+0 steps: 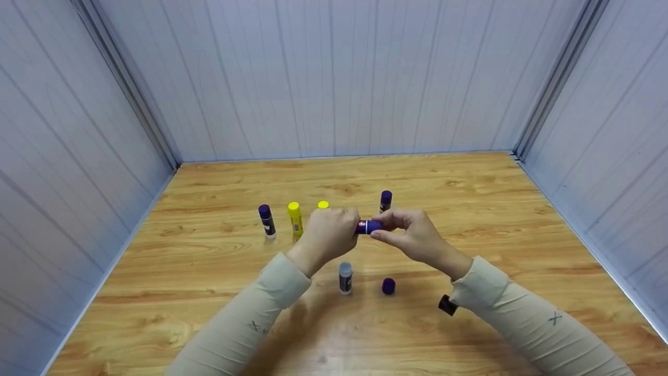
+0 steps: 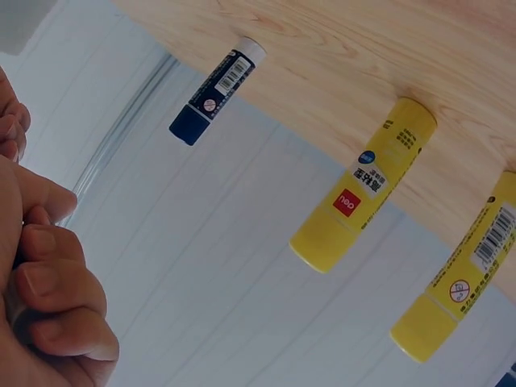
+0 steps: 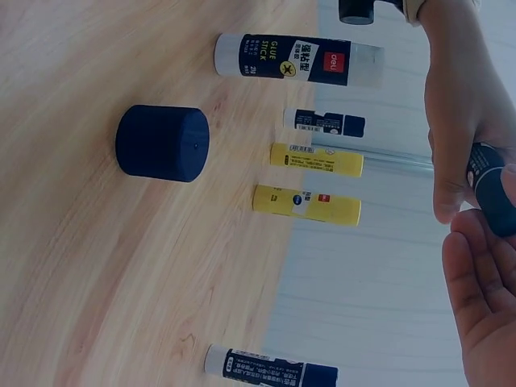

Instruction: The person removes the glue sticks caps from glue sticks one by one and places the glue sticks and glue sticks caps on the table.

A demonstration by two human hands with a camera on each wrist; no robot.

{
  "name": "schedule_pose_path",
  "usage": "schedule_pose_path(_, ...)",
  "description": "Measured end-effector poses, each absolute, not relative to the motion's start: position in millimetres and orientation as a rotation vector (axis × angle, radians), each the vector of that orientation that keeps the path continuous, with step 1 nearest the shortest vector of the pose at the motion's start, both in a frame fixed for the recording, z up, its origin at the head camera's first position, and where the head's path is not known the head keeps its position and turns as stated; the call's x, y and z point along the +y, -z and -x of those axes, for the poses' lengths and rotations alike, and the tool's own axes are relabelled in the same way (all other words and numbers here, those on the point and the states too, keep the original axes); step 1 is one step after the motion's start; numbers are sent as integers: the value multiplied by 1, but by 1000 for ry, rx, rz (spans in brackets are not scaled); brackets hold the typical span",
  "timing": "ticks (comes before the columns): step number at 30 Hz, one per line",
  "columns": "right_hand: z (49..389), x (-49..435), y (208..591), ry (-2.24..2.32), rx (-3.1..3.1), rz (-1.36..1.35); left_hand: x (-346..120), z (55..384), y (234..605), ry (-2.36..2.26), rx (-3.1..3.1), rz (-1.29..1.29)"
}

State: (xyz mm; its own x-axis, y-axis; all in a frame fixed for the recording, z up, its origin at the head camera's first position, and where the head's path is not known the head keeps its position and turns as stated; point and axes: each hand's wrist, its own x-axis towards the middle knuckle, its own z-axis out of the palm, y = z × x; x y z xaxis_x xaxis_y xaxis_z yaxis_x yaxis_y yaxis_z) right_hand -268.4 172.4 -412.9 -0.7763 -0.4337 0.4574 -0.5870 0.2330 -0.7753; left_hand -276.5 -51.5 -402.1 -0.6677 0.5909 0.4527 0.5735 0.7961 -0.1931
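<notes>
Both hands are raised over the table, holding one dark blue glue stick (image 1: 361,227) lengthwise between them. My left hand (image 1: 331,232) grips its body, and the fingers cover most of it. At the other end, the thumb and fingers of my right hand (image 1: 415,235) pinch its purple-blue cap (image 1: 374,226). In the right wrist view the dark end (image 3: 497,208) of this stick shows between the hands. Below them stands an uncapped glue stick (image 1: 345,279) with a translucent top. A loose dark blue cap (image 3: 163,143) rests on the table beside it.
Behind the hands stand two yellow glue sticks (image 1: 295,218) (image 2: 463,278), one partly hidden by the left hand. A purple-capped glue stick (image 1: 266,222) stands left, another (image 1: 385,200) right. Pale panel walls (image 1: 334,78) enclose the wooden table (image 1: 209,303). A dark block (image 1: 447,305) sits by the right cuff.
</notes>
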Motion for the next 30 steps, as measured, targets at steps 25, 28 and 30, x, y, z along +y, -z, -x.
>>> schedule_pose_path(25,279,208,415,-1404,-2575,-921,-96,290,401,287,-2727,726)
schedule_pose_path(28,279,207,417,-1277,-2607,-997,-95,288,401,354,-2753,722)
schedule_pose_path(30,280,206,420,-1193,-2617,-1046,-95,287,402,415,-2771,718)
